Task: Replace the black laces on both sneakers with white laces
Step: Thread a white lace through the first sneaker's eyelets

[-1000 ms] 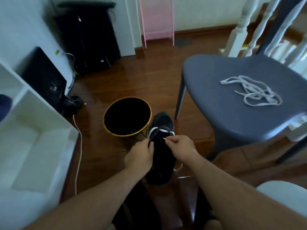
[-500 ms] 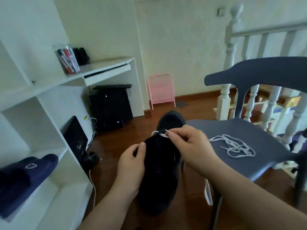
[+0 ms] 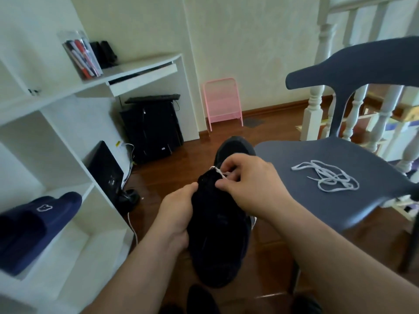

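Note:
A black sneaker (image 3: pixel 217 241) is held up in front of me, toe pointing away. My left hand (image 3: pixel 176 214) grips its left side, thumb against the upper. My right hand (image 3: pixel 247 184) is over the eyelets and pinches a white lace (image 3: pixel 219 172) that runs across the top of the shoe near the toe. A second white lace (image 3: pixel 326 179) lies in a loose tangle on the seat of the grey-blue chair (image 3: pixel 322 200) to the right. No other sneaker is clearly visible.
A white shelf unit (image 3: pixel 68 189) stands at the left with a navy slipper (image 3: pixel 34 225) in it. Behind are a white desk (image 3: pixel 140 71), a black computer tower (image 3: pixel 152 128), a pink rack (image 3: pixel 223 103) and white stair balusters (image 3: pixel 315 109). The floor is dark wood.
My head has tilted up from the floor and bin toward the room. The sneaker has been lifted higher, and my right hand has closed further over the white lace at the eyelets.

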A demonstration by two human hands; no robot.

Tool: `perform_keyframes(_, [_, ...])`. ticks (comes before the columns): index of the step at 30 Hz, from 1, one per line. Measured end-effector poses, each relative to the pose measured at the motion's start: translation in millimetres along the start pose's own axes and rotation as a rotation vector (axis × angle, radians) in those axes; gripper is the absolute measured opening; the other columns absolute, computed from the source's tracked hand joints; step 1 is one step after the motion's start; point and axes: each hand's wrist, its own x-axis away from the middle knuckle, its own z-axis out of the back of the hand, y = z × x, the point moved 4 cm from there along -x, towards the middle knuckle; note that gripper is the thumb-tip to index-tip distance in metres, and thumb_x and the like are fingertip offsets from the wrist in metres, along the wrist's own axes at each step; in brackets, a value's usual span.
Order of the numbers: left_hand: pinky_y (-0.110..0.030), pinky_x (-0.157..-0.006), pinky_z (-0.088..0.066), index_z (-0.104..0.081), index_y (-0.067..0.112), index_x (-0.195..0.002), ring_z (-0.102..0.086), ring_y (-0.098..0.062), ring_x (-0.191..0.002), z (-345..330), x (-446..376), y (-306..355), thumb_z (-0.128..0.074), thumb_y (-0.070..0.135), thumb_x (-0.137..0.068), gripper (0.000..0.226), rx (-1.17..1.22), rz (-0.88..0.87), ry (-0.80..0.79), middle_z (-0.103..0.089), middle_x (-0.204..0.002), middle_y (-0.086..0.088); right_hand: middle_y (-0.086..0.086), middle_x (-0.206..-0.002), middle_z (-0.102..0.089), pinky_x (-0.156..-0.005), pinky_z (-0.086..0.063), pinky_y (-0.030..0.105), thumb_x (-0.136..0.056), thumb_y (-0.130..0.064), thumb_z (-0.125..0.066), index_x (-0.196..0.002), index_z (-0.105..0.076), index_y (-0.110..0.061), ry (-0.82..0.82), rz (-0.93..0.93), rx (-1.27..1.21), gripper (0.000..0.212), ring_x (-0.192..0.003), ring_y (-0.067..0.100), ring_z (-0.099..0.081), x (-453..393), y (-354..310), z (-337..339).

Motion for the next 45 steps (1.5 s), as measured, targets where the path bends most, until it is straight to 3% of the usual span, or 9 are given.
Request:
perform_keyframes(4, [-0.04, -0.062, -0.061, -0.078, 0.004, -0.104, -0.078, -0.032, -0.07, 2, 1, -3, -0.062, 0.024, -0.103, 0.026, 0.061, 0.09, -0.035, -0.079, -0.091, -0.019, -0.019, -0.076, -0.069, -0.062, -0.046, 0.018, -0.092, -0.04, -0.074, -0.084, -0.071, -0.035, 0.079, 0.015, 0.01, 0.01, -0.075, -0.002, -0.063, -1, -3, 2])
perform_keyframes(7, [-0.038, -0.061, -0.061, -0.078, 0.004, -0.103, -0.078, -0.031, -0.072, 1, 1, -2, -0.062, 0.024, -0.104, 0.025, 0.049, 0.054, -0.059, -0.08, -0.092, -0.019, -0.022, -0.079, -0.067, -0.068, -0.054, 0.023, -0.097, -0.041, -0.068, -0.093, -0.077, -0.039, 0.05, 0.034, 0.093, 0.009, -0.079, 0.001, -0.064, 0, -4, -2])
perform_keyframes(10, [-0.036, -0.063, -0.06, -0.079, 0.007, -0.098, -0.079, -0.029, -0.077, 1, 0, -1, -0.061, 0.025, -0.105, 0.026, 0.008, -0.071, -0.066, -0.08, -0.093, -0.017, -0.02, -0.088, -0.07, -0.074, -0.06, 0.032, -0.098, -0.043, -0.066, -0.099, -0.076, -0.04, 0.05, 0.051, 0.129, 0.011, -0.084, 0.006, -0.065, -1, -2, -6])
perform_keyframes(17, [-0.039, -0.074, -0.065, -0.082, 0.012, -0.091, -0.078, -0.034, -0.093, 1, 4, 1, -0.056, 0.029, -0.109, 0.036, -0.094, -0.275, -0.114, -0.079, -0.099, -0.019, -0.02, -0.084, -0.069, -0.061, -0.048, 0.021, -0.1, -0.045, -0.063, -0.097, -0.075, -0.037, 0.117, 0.026, 0.079, 0.015, -0.077, -0.001, -0.061, -1, 2, -8])
perform_keyframes(22, [-0.027, -0.07, -0.061, -0.08, 0.021, -0.099, -0.079, -0.02, -0.089, 4, 4, -1, -0.071, 0.018, -0.1, 0.01, -0.181, -0.437, -0.081, -0.081, -0.093, -0.001, -0.017, -0.081, -0.067, -0.061, -0.049, 0.024, -0.1, -0.047, -0.06, -0.095, -0.072, -0.036, 0.092, 0.031, 0.146, 0.017, -0.074, 0.001, -0.061, 3, 0, -9])
perform_keyframes(29, [-0.019, -0.073, -0.059, -0.075, 0.038, -0.102, -0.071, -0.001, -0.091, 2, 11, 0, -0.075, 0.018, -0.098, 0.02, -0.395, -0.727, 0.019, -0.074, -0.095, 0.02, -0.018, -0.081, -0.067, -0.061, -0.049, 0.019, -0.101, -0.042, -0.061, -0.098, -0.073, -0.034, 0.135, 0.05, 0.042, 0.014, -0.073, -0.002, -0.062, 8, 1, -14])
perform_keyframes(33, [-0.023, -0.083, -0.057, -0.076, 0.031, -0.11, -0.069, -0.004, -0.099, 3, 14, 0, -0.072, 0.021, -0.099, 0.016, -0.617, -0.979, 0.135, -0.072, -0.098, 0.016, -0.018, -0.077, -0.065, -0.058, -0.04, 0.012, -0.101, -0.036, -0.062, -0.093, -0.07, -0.035, 0.165, 0.104, 0.031, 0.011, -0.071, -0.004, -0.06, 13, -4, -14])
perform_keyframes(37, [-0.024, -0.077, -0.055, -0.078, 0.023, -0.112, -0.066, -0.007, -0.092, 2, 20, 4, -0.074, 0.013, -0.096, 0.019, -0.727, -1.183, 0.254, -0.069, -0.097, 0.011, -0.017, -0.077, -0.065, -0.059, -0.04, 0.016, -0.1, -0.031, -0.062, -0.089, -0.07, -0.032, 0.215, 0.163, 0.031, 0.013, -0.072, -0.002, -0.059, 15, -9, -9])
perform_keyframes(45, [-0.033, -0.073, -0.057, -0.079, 0.016, -0.112, -0.065, -0.01, -0.09, -3, 25, 0, -0.075, 0.011, -0.095, 0.018, -0.736, -1.278, 0.224, -0.069, -0.097, 0.008, -0.022, -0.08, -0.07, -0.072, -0.049, 0.01, -0.097, -0.024, -0.071, -0.085, -0.071, -0.04, 0.217, -0.008, -0.313, 0.02, -0.085, -0.009, -0.065, 18, -2, -7])
